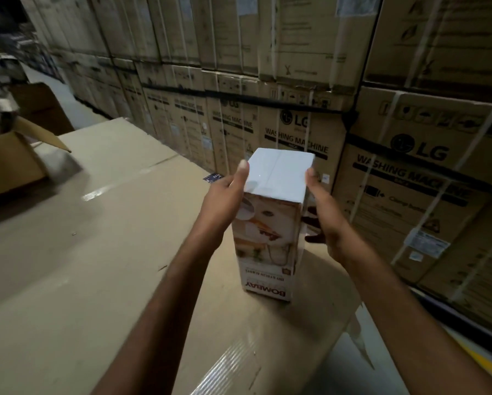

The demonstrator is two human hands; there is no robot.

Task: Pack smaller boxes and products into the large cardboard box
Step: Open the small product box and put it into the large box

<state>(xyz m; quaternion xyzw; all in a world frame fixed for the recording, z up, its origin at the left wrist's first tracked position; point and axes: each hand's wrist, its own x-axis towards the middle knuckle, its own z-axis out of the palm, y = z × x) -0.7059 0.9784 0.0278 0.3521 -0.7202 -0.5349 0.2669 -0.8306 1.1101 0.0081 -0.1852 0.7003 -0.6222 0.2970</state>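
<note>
A tall white product box (270, 238) printed with kitchen pictures and upside-down lettering stands upright on a big flat carton (96, 252) that serves as a work surface. My left hand (225, 198) grips its upper left side, thumb on the white top edge. My right hand (324, 215) holds the upper right side, with its fingers wrapped behind the box. An open cardboard box (8, 163) with a raised flap sits at the far left, blurred.
A wall of stacked, strapped washing-machine cartons (404, 172) rises right behind and to the right of the surface. A small dark label (212, 178) lies by the surface's back edge. Pale floor (361, 363) shows at the lower right.
</note>
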